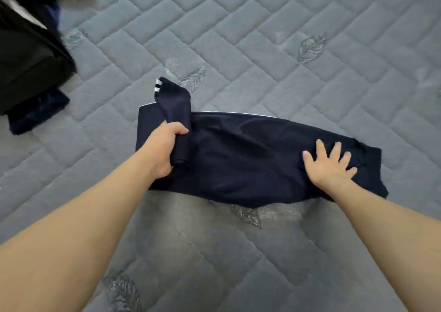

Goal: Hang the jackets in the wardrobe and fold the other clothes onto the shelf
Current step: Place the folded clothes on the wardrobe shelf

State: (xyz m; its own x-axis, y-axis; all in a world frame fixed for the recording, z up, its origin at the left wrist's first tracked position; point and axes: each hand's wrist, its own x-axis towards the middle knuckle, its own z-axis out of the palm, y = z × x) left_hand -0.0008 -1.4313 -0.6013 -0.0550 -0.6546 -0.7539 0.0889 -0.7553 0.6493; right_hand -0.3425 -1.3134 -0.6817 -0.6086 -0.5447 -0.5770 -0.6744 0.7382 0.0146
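Left hand fingers vanish around navy garment; right hand presses flat.

No readable text, labels, brands or numbers anywhere. Only mark: short white stripes on the cuff of the navy garment, center-left of frame, no lettering. Leaf motifs stitched into the grey mattress, not writing.

We see two bare forearms, no sleeves in view, and both hands, left and right, ungloved and ringless.
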